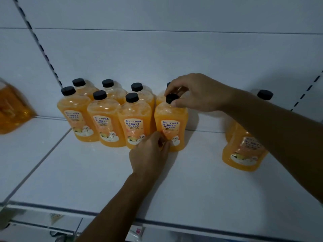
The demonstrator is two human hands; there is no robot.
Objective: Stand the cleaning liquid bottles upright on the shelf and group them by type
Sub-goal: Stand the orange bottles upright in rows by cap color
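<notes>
Several orange cleaning liquid bottles with black caps stand upright in two rows on the white shelf [192, 180]. The front row's rightmost bottle [172, 117] stands between my hands. My right hand [197, 92] pinches its black cap [171, 98] from above. My left hand [148, 157] holds its lower left side with curled fingers, next to the neighbouring bottle [134, 121]. Another orange bottle [244, 152] stands apart at the right, partly hidden behind my right forearm, with a further black cap [265, 94] behind it.
A large orange jug [12, 110] sits on the adjoining shelf section at the far left. The white back panel has slotted uprights [43, 49] at left and right. Bare shelf surface lies in front of the bottles. A lower shelf shows below the front edge.
</notes>
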